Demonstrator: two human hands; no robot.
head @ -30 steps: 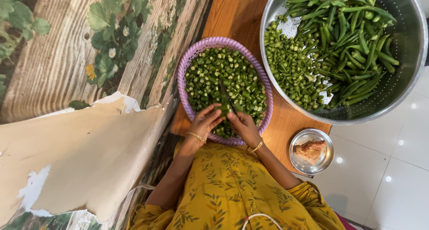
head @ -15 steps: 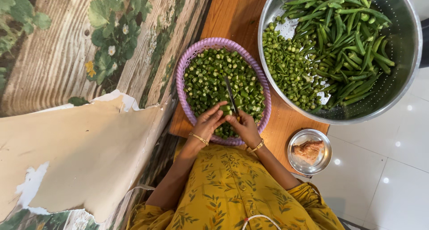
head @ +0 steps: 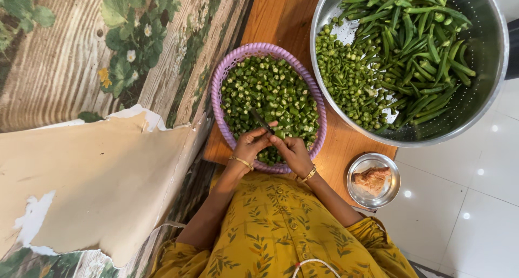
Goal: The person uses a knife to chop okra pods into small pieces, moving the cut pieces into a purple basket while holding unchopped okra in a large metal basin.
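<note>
A purple plastic basket point(head: 217, 78) on a wooden board holds a heap of chopped okra point(head: 270, 91). Both of my hands meet over its near edge. My left hand point(head: 250, 146) grips a small dark knife point(head: 260, 119), whose blade points up and to the left over the pieces. Touching it, my right hand point(head: 292, 151) pinches a short green okra piece point(head: 279, 133) against the blade. Each wrist has a gold bangle. Yellow patterned sleeves cover my arms.
A big steel colander bowl point(head: 486, 89) at the top right holds whole okra pods point(head: 421, 45) and cut ends point(head: 346, 72). A small steel bowl point(head: 390, 194) with a brownish lump sits on the wooden board point(head: 281, 18). Floral mat and torn beige sheet lie left; white tiles right.
The knife blade has swung from pointing straight up to slanting left. Both hands have drawn closer together over the basket's near edge.
</note>
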